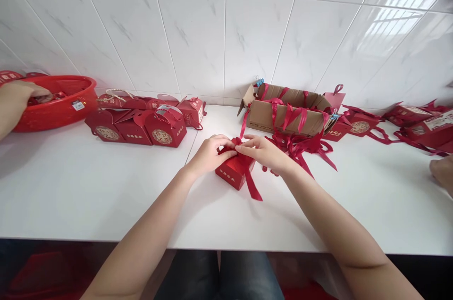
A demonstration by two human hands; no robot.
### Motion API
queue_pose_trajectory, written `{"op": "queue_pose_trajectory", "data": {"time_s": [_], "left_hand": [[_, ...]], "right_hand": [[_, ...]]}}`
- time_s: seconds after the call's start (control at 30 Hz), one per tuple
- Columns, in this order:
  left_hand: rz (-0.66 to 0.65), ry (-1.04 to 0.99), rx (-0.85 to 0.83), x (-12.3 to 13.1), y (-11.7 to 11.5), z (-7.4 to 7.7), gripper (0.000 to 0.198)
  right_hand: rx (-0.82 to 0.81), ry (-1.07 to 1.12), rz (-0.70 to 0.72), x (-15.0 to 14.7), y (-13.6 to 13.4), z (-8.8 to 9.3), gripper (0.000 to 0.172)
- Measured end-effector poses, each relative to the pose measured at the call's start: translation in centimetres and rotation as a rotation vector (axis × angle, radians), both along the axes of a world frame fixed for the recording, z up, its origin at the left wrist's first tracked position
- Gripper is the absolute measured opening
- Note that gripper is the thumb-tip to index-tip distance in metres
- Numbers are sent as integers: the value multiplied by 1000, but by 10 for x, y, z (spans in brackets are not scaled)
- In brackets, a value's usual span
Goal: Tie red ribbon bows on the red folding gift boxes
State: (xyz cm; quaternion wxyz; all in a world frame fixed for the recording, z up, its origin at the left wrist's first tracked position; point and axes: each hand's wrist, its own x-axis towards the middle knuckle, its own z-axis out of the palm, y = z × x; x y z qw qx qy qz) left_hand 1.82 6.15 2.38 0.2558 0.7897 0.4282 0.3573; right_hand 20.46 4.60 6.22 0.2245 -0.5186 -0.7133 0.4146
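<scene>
A small red gift box [229,175] with pale lettering on its front stands on the white table before me. My left hand [213,153] is closed at the left of its top, thumb and fingers pinching around the red ribbon [253,187]. From the other side my right hand [264,151] pinches at the same ribbon, fingertips meeting near the middle of the top. One ribbon tail hangs down the box's right side onto the table. The exact hold is partly hidden by the fingers.
Finished-looking red boxes [139,128] line up at the left. Beside them a red basket [53,111] has another person's hand [30,92] in it. Behind my hands stands a cardboard box [272,118] hung with ribbons, near tied bows [307,146]. More red boxes [361,123] lie right, near another hand [443,173].
</scene>
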Motion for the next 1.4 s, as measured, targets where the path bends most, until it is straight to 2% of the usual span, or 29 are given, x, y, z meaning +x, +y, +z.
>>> {"op": "queue_pose_trajectory", "data": {"time_s": [0.1, 0.17, 0.33, 0.43, 0.5, 0.57, 0.67, 0.77, 0.87, 0.97, 1.07, 1.13, 1.23, 1.4], "left_hand": [[-53, 2, -3, 1, -1, 0, 14], [-54, -1, 2, 2, -1, -1, 14], [-56, -15, -20, 2, 0, -4, 17], [-65, -14, -20, 1, 0, -4, 15], [-63, -11, -20, 1, -1, -3, 13], [-63, -8, -22, 1, -2, -3, 13], [-78, -4, -36, 1, -5, -1, 12], [-118, -8, -65, 2, -9, 2, 10], [-167, 4, -69, 2, -12, 4, 10], [-198, 43, -18, 3, -14, 4, 11], [-200, 95, 70, 3, -15, 3, 11], [-183, 128, 116, 4, -16, 3, 10], [-173, 146, 123, 4, -16, 2, 9], [-176, 89, 61, 4, -16, 1, 12]], "right_hand": [[-53, -104, 79, 14, -4, 15, 43], [-68, -119, 91, 23, -3, 18, 45], [-71, -76, 89, 33, 6, 11, 37], [-26, -76, 74, 28, 13, 3, 39], [31, -97, 79, 25, 18, -1, 34], [93, -129, 98, 23, 20, -3, 22], [141, -201, 113, 27, 17, 0, 12], [92, -287, 186, 34, 8, 10, 19], [72, -363, 296, 40, -1, 19, 37], [61, -382, 225, 39, -4, 20, 49], [118, -296, 100, 28, -5, 15, 46], [202, -230, 68, 18, -5, 11, 43], [262, -238, 99, 7, -5, 6, 37], [97, -211, 173, 11, -5, 6, 32]]}}
